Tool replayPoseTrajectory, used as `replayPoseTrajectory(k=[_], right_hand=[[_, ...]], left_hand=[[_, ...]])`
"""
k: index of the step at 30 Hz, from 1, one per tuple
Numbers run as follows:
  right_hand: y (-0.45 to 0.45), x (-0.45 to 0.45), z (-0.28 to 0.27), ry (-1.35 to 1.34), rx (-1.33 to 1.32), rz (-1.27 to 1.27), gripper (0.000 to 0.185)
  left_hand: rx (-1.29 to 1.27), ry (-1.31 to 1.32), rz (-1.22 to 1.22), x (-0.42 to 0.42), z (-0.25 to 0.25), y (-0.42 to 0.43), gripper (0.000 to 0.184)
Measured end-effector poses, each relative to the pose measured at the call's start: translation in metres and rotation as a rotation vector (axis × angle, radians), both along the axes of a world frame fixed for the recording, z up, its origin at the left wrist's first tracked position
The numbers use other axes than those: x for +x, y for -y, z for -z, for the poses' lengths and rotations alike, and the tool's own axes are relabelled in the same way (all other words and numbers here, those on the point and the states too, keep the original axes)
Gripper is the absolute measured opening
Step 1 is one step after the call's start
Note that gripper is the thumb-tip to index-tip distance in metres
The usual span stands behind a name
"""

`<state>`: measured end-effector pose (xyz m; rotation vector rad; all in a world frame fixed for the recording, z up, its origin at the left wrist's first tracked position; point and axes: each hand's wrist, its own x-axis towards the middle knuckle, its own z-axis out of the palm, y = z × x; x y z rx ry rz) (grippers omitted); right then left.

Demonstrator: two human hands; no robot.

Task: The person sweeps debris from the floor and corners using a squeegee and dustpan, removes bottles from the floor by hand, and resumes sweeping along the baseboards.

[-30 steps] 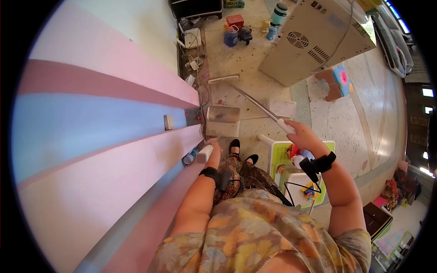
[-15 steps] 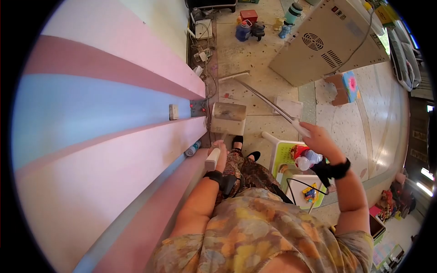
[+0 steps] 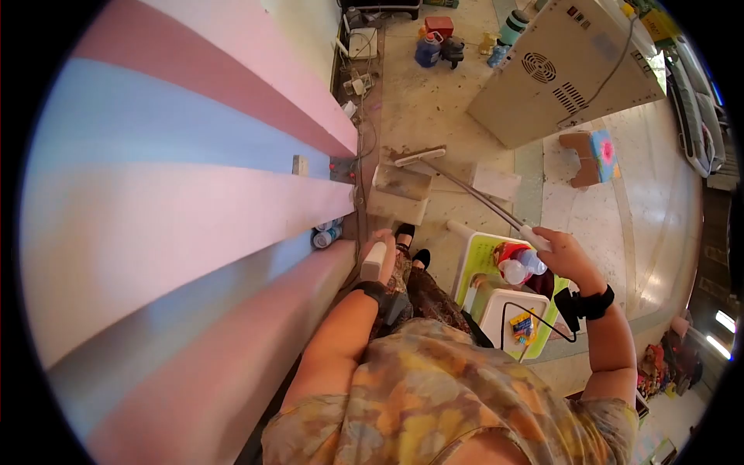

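Note:
My left hand (image 3: 387,249) is wrapped round the white upright handle of a dustpan (image 3: 397,208), whose open scoop rests on the floor by the wall. In my right hand (image 3: 568,254) is the white grip of a broom (image 3: 484,198); its thin grey pole slants away to the left. The broom's flat head (image 3: 421,156) lies on the floor just beyond the dustpan's far edge, beside some dark dirt. Whether the head touches the dustpan, I cannot tell.
A green and white stand (image 3: 473,260) with bottles and a tray is at my right. Farther off stand a beige cabinet (image 3: 558,85) and a small stool (image 3: 593,159). Cables (image 3: 362,147) run along the striped wall, with cans (image 3: 327,235) near its base.
The broom head has come nearer the dustpan and moved right, closing in on its far edge. My right hand has shifted slightly right and down. Both hands keep their holds.

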<state>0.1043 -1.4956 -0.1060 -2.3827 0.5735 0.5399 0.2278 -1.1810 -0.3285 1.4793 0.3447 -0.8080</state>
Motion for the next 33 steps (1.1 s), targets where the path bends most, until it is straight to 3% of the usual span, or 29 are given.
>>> replayPoseTrajectory(k=[3,5,7,8,11,13,15,17,19,20,22,25,26,29,32,33], right_hand=[[-0.002,-0.009,-0.010,-0.131,0.078,0.138,0.035],[-0.005,-0.014,-0.024,-0.140,0.074,0.169,0.036],[-0.009,-0.012,-0.035,-0.203,0.099,0.211,0.038],[-0.011,-0.015,-0.037,-0.192,0.117,0.201,0.040],[-0.013,-0.020,-0.038,-0.162,0.135,0.186,0.043],[-0.018,-0.021,-0.037,-0.151,0.138,0.177,0.044],[-0.025,-0.019,-0.033,-0.135,0.133,0.157,0.043],[-0.044,-0.001,-0.045,-0.205,0.175,0.237,0.041],[-0.054,0.003,-0.045,-0.271,0.212,0.319,0.039],[-0.057,-0.001,-0.036,-0.257,0.209,0.322,0.039],[-0.059,-0.011,-0.018,-0.245,0.208,0.326,0.040],[-0.059,-0.028,0.003,-0.171,0.314,0.391,0.040],[-0.059,-0.033,0.007,-0.206,0.311,0.408,0.041],[-0.066,-0.038,0.011,-0.223,0.292,0.423,0.042],[-0.073,-0.037,0.003,-0.197,0.262,0.441,0.042],[-0.073,-0.038,0.000,-0.193,0.249,0.459,0.042]], left_hand=[[-0.006,-0.019,-0.048,-0.019,0.015,-0.001,0.023],[0.102,0.077,0.006,-0.027,-0.006,0.005,0.020],[-0.437,-0.122,-0.299,-0.034,0.017,-0.005,0.020],[-0.126,0.101,-0.081,-0.039,0.021,-0.005,0.020],[0.093,0.295,0.081,-0.048,0.013,0.001,0.022],[0.079,0.087,0.101,-0.046,-0.039,0.007,0.023],[0.062,-0.036,0.153,-0.053,-0.011,-0.004,0.023],[0.188,0.127,0.301,-0.064,0.005,-0.006,0.028],[0.051,0.029,0.213,-0.070,0.033,-0.011,0.034],[0.115,0.131,0.367,-0.073,0.041,-0.013,0.037],[0.192,0.191,0.597,-0.062,0.022,-0.014,0.042],[0.291,0.273,0.721,-0.048,-0.017,-0.014,0.040],[0.289,0.274,0.725,-0.050,-0.005,-0.016,0.040],[-0.009,0.115,0.543,-0.060,0.056,-0.023,0.032],[0.003,0.187,0.585,-0.052,0.069,-0.021,0.025],[-0.442,-0.216,0.350,-0.043,0.066,-0.025,0.021]])
